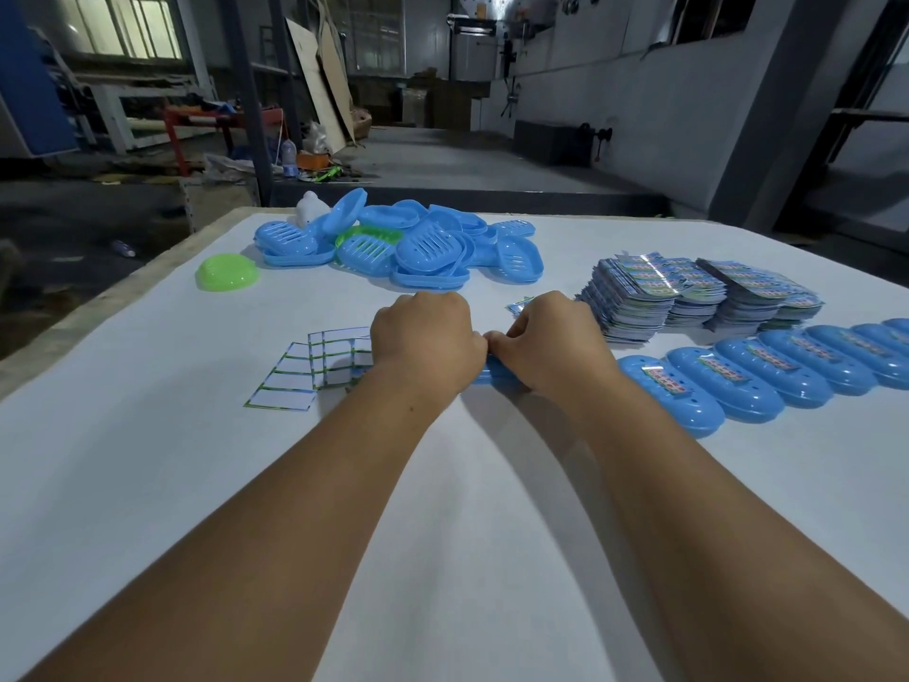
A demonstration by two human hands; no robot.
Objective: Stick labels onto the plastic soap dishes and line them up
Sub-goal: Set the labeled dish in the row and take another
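Both hands are curled over one blue soap dish (484, 374), which lies flat on the white table (442, 534). The left hand (425, 337) and right hand (553, 339) meet thumb to thumb above it, fingers bent down onto its top; the dish is almost wholly covered. Judged step: pressing a label onto this dish, though the label itself is hidden. The next move would call for sliding the dish to the near end of the finished row (767, 374), just right of the hands, where labelled dishes overlap in a line.

Left of the hands lie spent backing sheets (315, 371). Beyond the row stand the label stacks (688, 297). Farthest from the hands, the unlabelled pile (408, 243) of blue dishes holds one green dish; a green lid (226, 272) lies apart to its left.
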